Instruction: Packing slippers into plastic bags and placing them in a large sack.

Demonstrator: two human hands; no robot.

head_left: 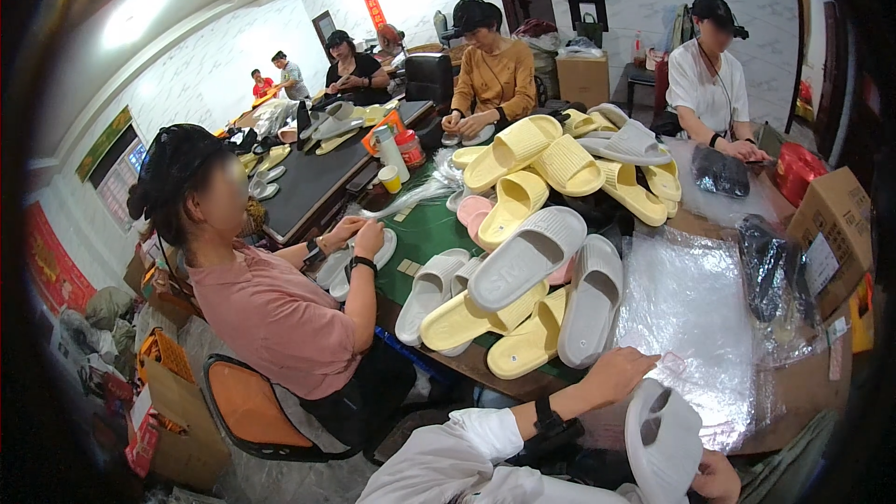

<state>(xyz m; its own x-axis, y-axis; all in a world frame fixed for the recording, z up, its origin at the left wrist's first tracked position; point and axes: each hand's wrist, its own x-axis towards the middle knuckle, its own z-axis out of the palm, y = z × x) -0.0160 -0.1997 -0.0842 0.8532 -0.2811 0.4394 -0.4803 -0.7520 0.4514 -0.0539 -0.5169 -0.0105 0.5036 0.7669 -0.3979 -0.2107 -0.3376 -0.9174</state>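
My right hand (717, 479), at the lower edge, is closed around a light grey slipper (667, 439), held upright at the near side of the table. The slipper hides part of that hand. My left hand (623, 374) reaches over a stack of clear plastic bags (689, 317), its fingers bent and pressed together at the near left corner of the film. A dark band circles my left wrist, below a white sleeve. Just beyond this hand lie a grey slipper (594, 303) and a yellow slipper (530, 341), part of a heap of loose slippers.
A cardboard box (831, 233) and black items in clear film (775, 271) stand on the right. A co-worker in pink (271, 317) handles slippers on the left. Others sit across the table (411, 271). A bottle (390, 151) and yellow cup (389, 178) stand beyond the heap.
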